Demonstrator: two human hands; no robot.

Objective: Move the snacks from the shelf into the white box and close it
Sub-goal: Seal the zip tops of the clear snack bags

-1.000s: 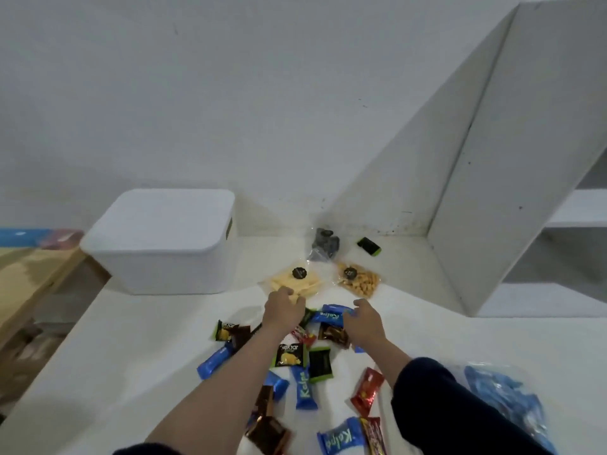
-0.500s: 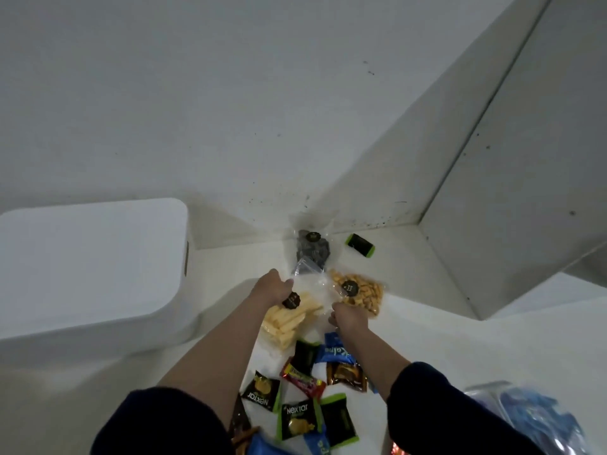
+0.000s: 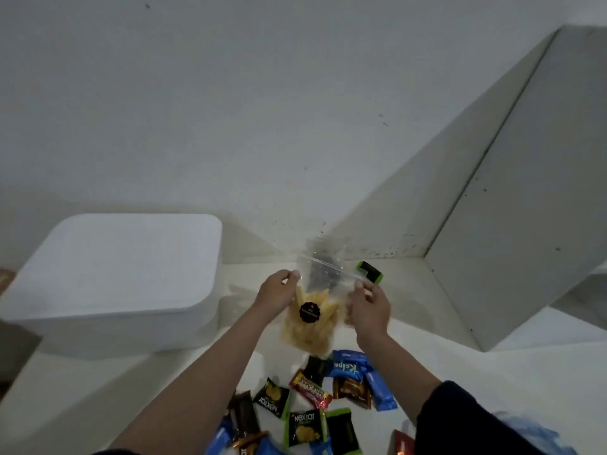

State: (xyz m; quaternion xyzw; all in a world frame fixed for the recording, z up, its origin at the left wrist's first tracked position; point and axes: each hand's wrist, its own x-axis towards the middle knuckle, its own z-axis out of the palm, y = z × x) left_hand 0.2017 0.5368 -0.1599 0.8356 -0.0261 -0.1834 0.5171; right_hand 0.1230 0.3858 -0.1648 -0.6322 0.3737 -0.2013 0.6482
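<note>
While our left hand (image 3: 277, 292) pinches the left edge of the clear plastic zip bag of pale yellow snack sticks (image 3: 310, 318), our right hand (image 3: 369, 307) curls its fingers round the bag's right edge, so we hold it lifted between both hands above the white shelf surface (image 3: 427, 372). A round black sticker (image 3: 309, 312) sits on the bag's front, facing us, and the bag's clear top reaches up past our fingertips.

At twelve o'clock from the bag, near the wall, a second clear bag with dark contents (image 3: 323, 257) shows through the plastic; we cannot tell just how it lies. At one o'clock, just beyond our right fingertips, lies a small black and green packet (image 3: 369, 272).

At nine o'clock stands the white plastic box with rounded corners (image 3: 115, 274), its lid on, well apart from our hands.

At six o'clock a loose heap of small wrapped snacks (image 3: 312, 408) is spread on the shelf between our forearms: blue, red, brown, and black-and-green packets. At five o'clock, by our right dark sleeve (image 3: 466, 425), a blue-tinted clear plastic bag (image 3: 538, 435) shows at the frame's edge.
</note>
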